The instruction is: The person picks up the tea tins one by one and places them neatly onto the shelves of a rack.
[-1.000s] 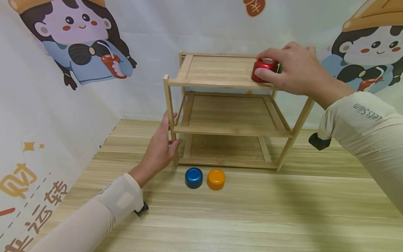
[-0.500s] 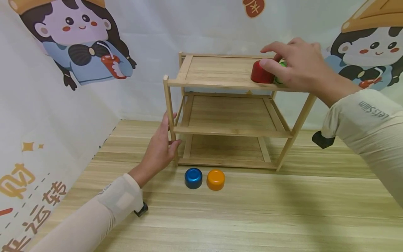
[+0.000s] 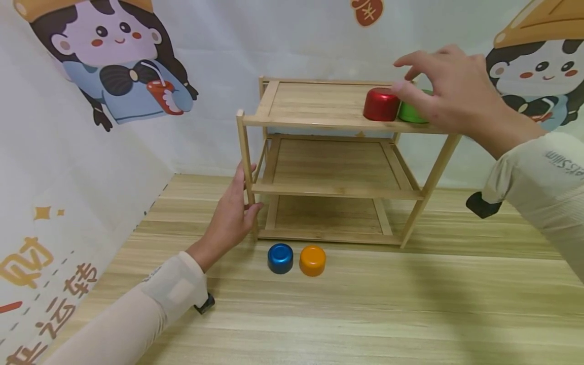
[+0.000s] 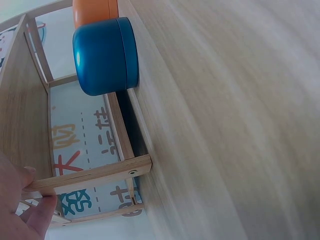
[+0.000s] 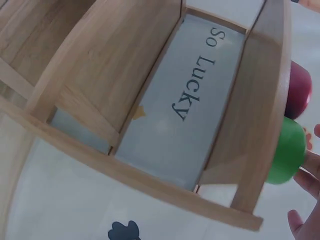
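Observation:
My left hand (image 3: 226, 217) grips the front left post of a three-tier wooden shelf rack (image 3: 337, 191); in the left wrist view thumb and fingers lie either side of that post (image 4: 95, 176). On the top tier, toward its right end, a red round tin (image 3: 381, 105) sits beside a green tin (image 3: 412, 114). Over the green tin is my right hand (image 3: 461, 94), fingers spread and holding nothing, hiding part of it. In the right wrist view the fingers are close to the green tin (image 5: 288, 152); whether they touch it, I cannot tell.
A blue tin (image 3: 280, 258) and an orange tin (image 3: 312, 260) stand side by side on the wood-grain tabletop (image 3: 319, 319), just before the rack. Behind the rack hangs a printed white backdrop (image 3: 219, 40) with cartoon figures.
My right hand has let go of the red tin and moved right and slightly up, uncovering the red tin and part of the green one. The left hand stays on the post.

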`<state>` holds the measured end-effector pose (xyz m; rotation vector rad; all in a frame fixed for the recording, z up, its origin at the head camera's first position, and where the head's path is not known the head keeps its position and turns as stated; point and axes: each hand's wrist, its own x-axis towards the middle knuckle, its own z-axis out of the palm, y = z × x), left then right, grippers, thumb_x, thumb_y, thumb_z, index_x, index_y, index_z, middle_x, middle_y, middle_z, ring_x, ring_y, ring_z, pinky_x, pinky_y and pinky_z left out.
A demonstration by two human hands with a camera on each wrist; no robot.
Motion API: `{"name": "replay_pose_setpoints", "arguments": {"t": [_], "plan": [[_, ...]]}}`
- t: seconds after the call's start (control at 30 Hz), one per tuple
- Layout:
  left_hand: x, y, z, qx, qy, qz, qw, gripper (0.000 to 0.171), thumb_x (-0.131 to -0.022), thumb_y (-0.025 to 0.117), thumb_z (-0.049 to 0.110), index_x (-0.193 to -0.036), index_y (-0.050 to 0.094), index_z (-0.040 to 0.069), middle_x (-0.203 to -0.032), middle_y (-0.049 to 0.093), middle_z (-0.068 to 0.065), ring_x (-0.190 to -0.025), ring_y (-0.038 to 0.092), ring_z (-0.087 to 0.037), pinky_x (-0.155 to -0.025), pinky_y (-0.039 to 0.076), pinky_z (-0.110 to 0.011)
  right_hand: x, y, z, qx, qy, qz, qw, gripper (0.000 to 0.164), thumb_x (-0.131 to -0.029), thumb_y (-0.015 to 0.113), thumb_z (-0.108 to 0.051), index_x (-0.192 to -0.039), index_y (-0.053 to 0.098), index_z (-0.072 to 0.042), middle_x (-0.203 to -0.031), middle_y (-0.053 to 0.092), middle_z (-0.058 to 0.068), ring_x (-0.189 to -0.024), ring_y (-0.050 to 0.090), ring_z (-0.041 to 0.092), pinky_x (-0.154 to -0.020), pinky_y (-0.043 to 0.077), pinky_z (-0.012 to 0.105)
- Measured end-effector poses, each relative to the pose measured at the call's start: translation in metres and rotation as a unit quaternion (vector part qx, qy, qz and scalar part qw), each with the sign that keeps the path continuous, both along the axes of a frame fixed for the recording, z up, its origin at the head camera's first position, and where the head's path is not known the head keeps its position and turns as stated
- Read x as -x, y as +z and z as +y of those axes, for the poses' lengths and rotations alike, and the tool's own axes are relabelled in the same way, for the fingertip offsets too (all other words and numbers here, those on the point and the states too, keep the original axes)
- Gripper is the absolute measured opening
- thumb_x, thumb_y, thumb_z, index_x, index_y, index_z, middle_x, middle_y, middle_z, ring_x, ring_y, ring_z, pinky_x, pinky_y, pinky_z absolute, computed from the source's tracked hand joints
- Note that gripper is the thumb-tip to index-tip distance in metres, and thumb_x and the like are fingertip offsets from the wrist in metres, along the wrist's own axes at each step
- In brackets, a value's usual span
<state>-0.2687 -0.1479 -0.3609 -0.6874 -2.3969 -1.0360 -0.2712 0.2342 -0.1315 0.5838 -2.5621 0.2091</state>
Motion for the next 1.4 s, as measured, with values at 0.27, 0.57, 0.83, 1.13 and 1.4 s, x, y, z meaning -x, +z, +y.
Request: {"name": "replay_pose_setpoints", "arguments": {"t": [0.27,0.57,0.83,1.13,1.4], "plan": [[0.001,0.0,0.0,0.002,0.001,0.007,1.0,0.101,-0.092,0.069,-0.006,-0.165,0.007,0.024,-0.161,0.037,-0.014,-0.135,0.054,-0.037,-0.082,0.066,-0.041,-0.012,0.007,0.011,0.022,0.004,0.054,0.998,0.057,-0.101,0.039,-0.042,-0.149,0.051,-0.013,-0.134,0.062,0.026,-0.137,0.038,0.046,-0.113,0.019,0.075],[0.002,-0.001,0.0,0.0,0.0,0.006,1.0,0.101,-0.092,0.069,-0.007,-0.165,0.006,0.024,-0.162,0.036,-0.012,-0.134,0.055,-0.036,-0.082,0.066,-0.04,-0.029,-0.001,0.015,0.054,0.036,0.077,0.995,0.053,-0.098,0.043,-0.036,-0.143,0.057,-0.011,-0.126,0.066,0.026,-0.123,0.044,0.043,-0.104,0.028,0.072],[0.0,-0.001,0.0,0.003,0.004,-0.004,1.0,0.101,-0.093,0.069,-0.006,-0.165,0.005,0.024,-0.16,0.037,-0.014,-0.131,0.056,-0.038,-0.083,0.065,-0.041,-0.045,-0.018,0.013,0.082,0.1,0.117,0.985,0.051,-0.094,0.05,-0.033,-0.136,0.062,-0.006,-0.115,0.07,0.024,-0.113,0.051,0.044,-0.086,0.034,0.062],[0.0,0.0,0.001,0.006,0.007,-0.002,1.0,0.101,-0.093,0.069,-0.005,-0.165,0.004,0.024,-0.162,0.036,-0.011,-0.131,0.057,-0.037,-0.083,0.065,-0.041,-0.057,-0.047,0.002,0.1,0.155,0.117,0.976,0.048,-0.093,0.054,-0.032,-0.132,0.065,-0.007,-0.113,0.072,0.016,-0.099,0.053,0.031,-0.077,0.037,0.047],[-0.001,-0.001,0.001,0.007,0.009,-0.006,0.9999,0.102,-0.093,0.069,-0.005,-0.165,0.002,0.025,-0.164,0.035,-0.006,-0.13,0.057,-0.037,-0.084,0.065,-0.042,-0.061,-0.073,-0.005,0.108,0.162,0.089,0.977,0.043,-0.093,0.056,-0.029,-0.129,0.066,-0.007,-0.112,0.07,0.013,-0.109,0.055,0.031,-0.082,0.04,0.048]]}}
